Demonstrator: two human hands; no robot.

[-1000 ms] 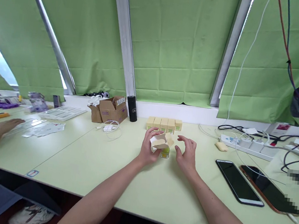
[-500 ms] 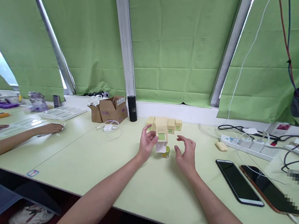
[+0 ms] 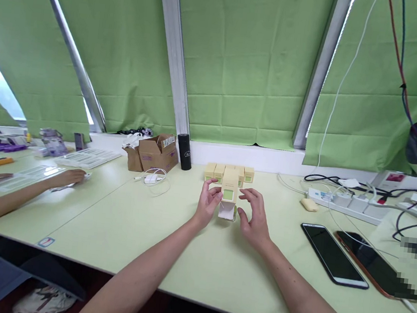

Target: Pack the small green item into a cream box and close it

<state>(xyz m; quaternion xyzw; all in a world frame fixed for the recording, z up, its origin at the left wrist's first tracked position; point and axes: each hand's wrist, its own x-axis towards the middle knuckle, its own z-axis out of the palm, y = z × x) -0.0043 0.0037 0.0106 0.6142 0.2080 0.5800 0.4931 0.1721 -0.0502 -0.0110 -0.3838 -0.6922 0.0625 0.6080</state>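
Your left hand (image 3: 207,208) pinched the carton (image 3: 230,182) by its left side, in front of small boxes (image 3: 219,171) | right hand (image 3: 256,220) beside it, released | judged light, crushable — side walls merited gentle hold

The left grip (image 3: 208,205) is shifting the box (image 3: 230,185) right, mostly hiding the jar (image 3: 235,213); the right grip (image 3: 255,220) is moving left, nearer it.
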